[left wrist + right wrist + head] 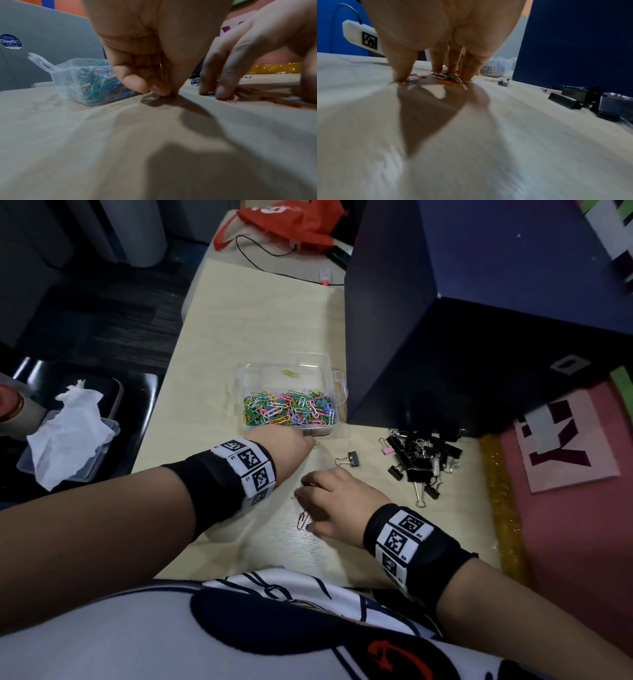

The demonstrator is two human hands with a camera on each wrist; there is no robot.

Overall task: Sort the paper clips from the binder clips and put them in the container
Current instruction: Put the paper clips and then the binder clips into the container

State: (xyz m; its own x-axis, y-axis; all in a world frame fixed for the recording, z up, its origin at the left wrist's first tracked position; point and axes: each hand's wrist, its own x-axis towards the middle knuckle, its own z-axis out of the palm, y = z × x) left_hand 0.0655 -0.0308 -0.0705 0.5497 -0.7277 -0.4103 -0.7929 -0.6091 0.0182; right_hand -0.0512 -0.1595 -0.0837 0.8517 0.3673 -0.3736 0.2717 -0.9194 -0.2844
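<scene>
A clear plastic container (337, 386) holds a heap of coloured paper clips (289, 409) (96, 82). My left hand (313, 442) (164, 93) is just in front of it, thumb and curled fingers pinching a small paper clip against the table. My right hand (305, 501) (435, 78) stands on its fingertips over a few loose paper clips (448, 79), thumb set apart from the fingers. A red paper clip (303, 518) lies beside that thumb. Black binder clips (424, 455) (565, 100) are piled at the right, and a lone binder clip (349, 458) (502, 81) lies between the pile and my hands.
A tall dark blue box (479, 320) stands right behind the container and the binder clips. A gold glitter strip (503, 508) runs along the table's right edge. On a black chair to the left are a lid and a tissue (72, 429). An orange bag (291, 224) lies at the far end.
</scene>
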